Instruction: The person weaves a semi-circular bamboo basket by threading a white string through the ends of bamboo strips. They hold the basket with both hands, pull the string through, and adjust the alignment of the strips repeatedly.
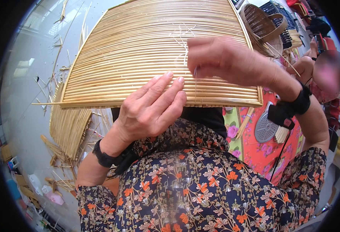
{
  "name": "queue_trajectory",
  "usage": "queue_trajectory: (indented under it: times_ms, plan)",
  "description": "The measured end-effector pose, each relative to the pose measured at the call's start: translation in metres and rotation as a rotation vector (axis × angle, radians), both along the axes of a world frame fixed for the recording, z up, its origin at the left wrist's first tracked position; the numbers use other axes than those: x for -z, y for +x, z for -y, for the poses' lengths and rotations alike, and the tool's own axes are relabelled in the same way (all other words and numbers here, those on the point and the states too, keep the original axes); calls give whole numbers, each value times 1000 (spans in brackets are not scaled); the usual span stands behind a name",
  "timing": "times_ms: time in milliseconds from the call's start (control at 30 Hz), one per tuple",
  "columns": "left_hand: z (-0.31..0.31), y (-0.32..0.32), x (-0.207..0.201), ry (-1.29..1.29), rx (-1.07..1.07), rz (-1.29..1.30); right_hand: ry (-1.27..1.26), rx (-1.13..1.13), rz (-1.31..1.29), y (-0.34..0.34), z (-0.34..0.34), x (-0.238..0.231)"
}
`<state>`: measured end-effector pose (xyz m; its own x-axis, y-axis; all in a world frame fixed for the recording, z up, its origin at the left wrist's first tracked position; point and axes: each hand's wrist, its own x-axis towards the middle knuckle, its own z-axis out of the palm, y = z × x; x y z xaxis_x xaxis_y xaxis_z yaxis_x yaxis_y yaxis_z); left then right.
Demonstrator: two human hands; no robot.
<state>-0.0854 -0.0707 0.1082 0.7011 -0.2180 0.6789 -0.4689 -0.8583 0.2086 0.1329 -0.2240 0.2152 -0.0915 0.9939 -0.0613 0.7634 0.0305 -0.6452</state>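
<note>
A wide panel of straight straw-coloured rods (139,50), laid side by side within a rod frame, is in front of me with its near edge against my body. Flat on its near edge rests my left hand (152,106), fingers stretched over the rods. Above the panel's right part, my right hand (216,58) is curled closed and slightly blurred by motion. A thin pale thread (195,91) runs down from its fingers toward the near edge. Loose white thread (183,36) lies tangled on the rods beside that hand; the fingertips are partly hidden.
A smaller rod panel (67,125) lies at lower left among scattered sticks and offcuts. To the right, a grey perforated plastic piece (268,121) and a bundle of sticks (245,121) rest on flowered cloth (255,149). Farther right stand a handled wicker basket (257,27) and another person (324,73).
</note>
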Motion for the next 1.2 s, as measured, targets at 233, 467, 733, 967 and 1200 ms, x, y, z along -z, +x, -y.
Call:
queue_trajectory:
  times_ms: [233,467,733,967,1200]
  plan:
    - [-1,-10,8,28,-3,18,18,661,-701,90,-21,-33]
    - [-2,-6,7,21,16,18,61,924,-552,119,-32,-37]
    - [-1,-11,8,14,12,42,-403,631,318,36,6,-47]
    - [3,-18,-1,-8,25,-1,-103,298,281,-35,47,-30]
    - [3,-24,-17,-30,77,-110,147,52,324,-53,50,-27]
